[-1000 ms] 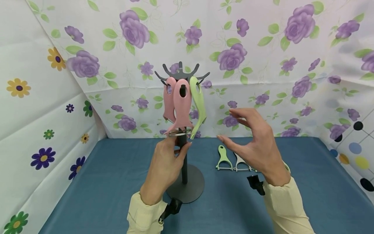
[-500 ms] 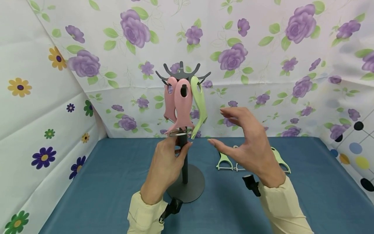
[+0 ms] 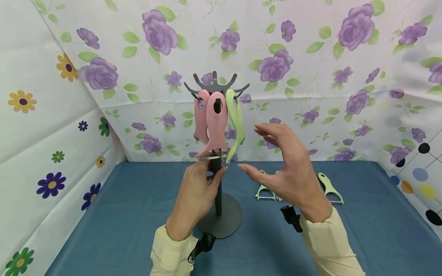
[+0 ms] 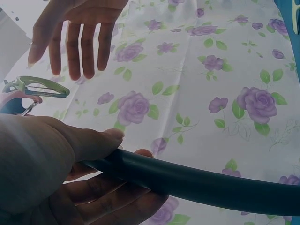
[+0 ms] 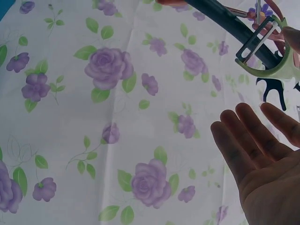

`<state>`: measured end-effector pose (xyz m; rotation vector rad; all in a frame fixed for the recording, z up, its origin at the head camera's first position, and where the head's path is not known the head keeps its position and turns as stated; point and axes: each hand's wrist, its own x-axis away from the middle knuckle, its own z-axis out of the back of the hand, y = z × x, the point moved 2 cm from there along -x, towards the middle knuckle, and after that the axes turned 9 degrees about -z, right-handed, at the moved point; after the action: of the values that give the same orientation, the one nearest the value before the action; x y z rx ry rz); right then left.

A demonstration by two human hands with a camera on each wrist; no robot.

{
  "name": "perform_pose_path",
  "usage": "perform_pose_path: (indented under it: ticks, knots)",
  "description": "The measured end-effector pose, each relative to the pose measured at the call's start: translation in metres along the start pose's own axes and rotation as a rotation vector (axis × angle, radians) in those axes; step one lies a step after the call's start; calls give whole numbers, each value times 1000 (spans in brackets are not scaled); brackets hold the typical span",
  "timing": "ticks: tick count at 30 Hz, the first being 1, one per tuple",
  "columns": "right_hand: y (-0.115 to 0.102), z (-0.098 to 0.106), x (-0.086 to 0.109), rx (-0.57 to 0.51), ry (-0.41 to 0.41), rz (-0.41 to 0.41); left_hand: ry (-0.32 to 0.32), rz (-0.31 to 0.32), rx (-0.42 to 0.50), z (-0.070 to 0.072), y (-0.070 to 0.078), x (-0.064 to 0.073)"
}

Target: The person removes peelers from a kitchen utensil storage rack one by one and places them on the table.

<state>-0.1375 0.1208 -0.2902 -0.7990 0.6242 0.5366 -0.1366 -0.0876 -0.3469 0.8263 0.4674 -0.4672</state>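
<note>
My left hand (image 3: 195, 197) grips the dark post (image 4: 197, 180) of a utensil stand, thumb on one side and fingers curled round the other. From the stand's hooked top (image 3: 215, 89) hang two pink peelers, the front one (image 3: 216, 122) facing me, and a green peeler (image 3: 236, 124) on the right side. To the right of that green peeler, my right hand (image 3: 291, 168) is held in the air with thumb and fingers spread apart, nothing between them. In the right wrist view the green peeler's blade end (image 5: 267, 65) appears above my fingers.
The stand's round base (image 3: 224, 226) rests on a blue tablecloth (image 3: 138, 218). Behind my right hand lie a green peeler (image 3: 265, 193), a mostly hidden one beside it, and another green peeler (image 3: 329, 188). A floral curtain (image 3: 138, 84) hangs behind.
My right hand has moved left toward the hanging green peeler, uncovering the green peeler at right on the table and covering more of those at left. My left hand stays on the post.
</note>
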Motion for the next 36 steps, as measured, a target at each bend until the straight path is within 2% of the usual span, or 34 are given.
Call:
perform_pose_path:
  ticks: [10,24,36]
  knots:
    - [-11,-7,-3,-73,-14,29,-3,-19,-12,0,0,0]
    - [-19,-22,-6,-113,-7,40,-6,12,-13,1,0,1]
    - [-25,-27,-8,-161,-6,58,-2,-22,1,1,0,0]
